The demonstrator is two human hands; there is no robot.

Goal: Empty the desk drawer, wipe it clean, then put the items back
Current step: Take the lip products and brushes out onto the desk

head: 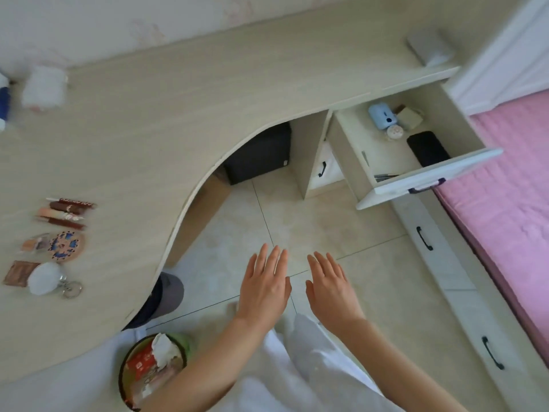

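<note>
I see my left hand (264, 285) and right hand (329, 288) spread flat, empty, side by side above the tiled floor (312, 221). Up right, the pale wooden desk drawer (427, 176) stands open, holding a black phone (427, 148) and light-blue gadget (381, 115).

A single wide-angle view from the person's head looks steeply down and forward. Both bare forearms reach up from the bottom edge over the tiled floor (297, 209). The curved desk (142, 138) fills the left and top, close below; the open drawer (416, 156) lies farther off, upper right.
</note>
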